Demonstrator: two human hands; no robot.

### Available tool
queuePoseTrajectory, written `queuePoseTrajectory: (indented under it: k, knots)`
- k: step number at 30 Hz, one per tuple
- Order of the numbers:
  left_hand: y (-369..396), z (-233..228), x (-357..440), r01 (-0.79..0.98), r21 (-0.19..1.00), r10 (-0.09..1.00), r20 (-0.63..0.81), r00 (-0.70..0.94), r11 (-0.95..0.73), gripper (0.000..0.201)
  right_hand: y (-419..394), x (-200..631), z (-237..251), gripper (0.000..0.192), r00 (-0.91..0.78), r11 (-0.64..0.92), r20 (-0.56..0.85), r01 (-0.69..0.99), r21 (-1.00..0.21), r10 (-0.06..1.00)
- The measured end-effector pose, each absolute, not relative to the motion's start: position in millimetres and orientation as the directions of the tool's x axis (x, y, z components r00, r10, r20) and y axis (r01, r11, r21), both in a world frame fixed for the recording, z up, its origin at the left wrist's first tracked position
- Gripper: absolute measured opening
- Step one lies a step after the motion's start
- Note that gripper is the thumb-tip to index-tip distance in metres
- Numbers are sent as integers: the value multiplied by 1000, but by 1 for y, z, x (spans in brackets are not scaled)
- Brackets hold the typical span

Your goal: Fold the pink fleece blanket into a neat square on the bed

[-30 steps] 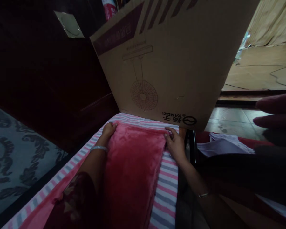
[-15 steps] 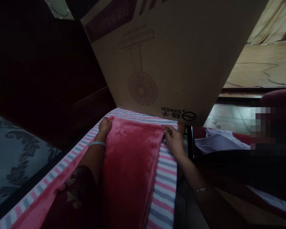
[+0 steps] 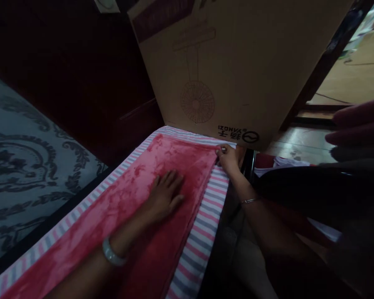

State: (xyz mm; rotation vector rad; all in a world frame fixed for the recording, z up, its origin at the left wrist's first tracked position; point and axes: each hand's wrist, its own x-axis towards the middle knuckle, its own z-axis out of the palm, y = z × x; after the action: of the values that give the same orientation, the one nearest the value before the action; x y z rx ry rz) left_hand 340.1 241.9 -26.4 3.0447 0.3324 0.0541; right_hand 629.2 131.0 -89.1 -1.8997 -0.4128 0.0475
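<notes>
We had moved our left hand [image 3: 165, 195] off the far left corner of the plush red fleece blanket [image 3: 162, 178], where it gripped a second before, and it now lay flat and spread wide, palm down, on the middle of the cloth, a pale bangle [image 3: 112, 254] on its wrist. Our right hand [image 3: 228, 155] kept pinching the blanket's far right corner, fingers closed on the fabric, a thin bracelet [image 3: 251, 201] on that wrist. The one blanket lay spread along the pink, grey and white striped sheet [image 3: 202, 241], which showed on both sides. One large brown cardboard box [image 3: 237, 62] printed with a fan drawing stood just beyond the blanket's far edge. We counted two hands, one blanket, one box.
</notes>
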Motion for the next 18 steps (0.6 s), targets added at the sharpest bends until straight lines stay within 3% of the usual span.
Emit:
queuePoseTrajectory:
  k: [5,10,14,18]
  knots:
    - [215,-46,326,245,33,247,62,967,-969,62,131,626,-79,22,949,-361,165,259,-896,270]
    - [205,-25,318,257,108,256,-20,966,-960,63,126,619,-70,20,950,-380,166,260,-888,264]
    - [162,-15,257,333,139,326,-77,942,-932,62,122,616,-67,21,947,-382,162,263,-886,276]
    - [106,-32,166,374,31,375,28,927,-927,69,121,615,-69,26,946,-401,165,271,-875,278]
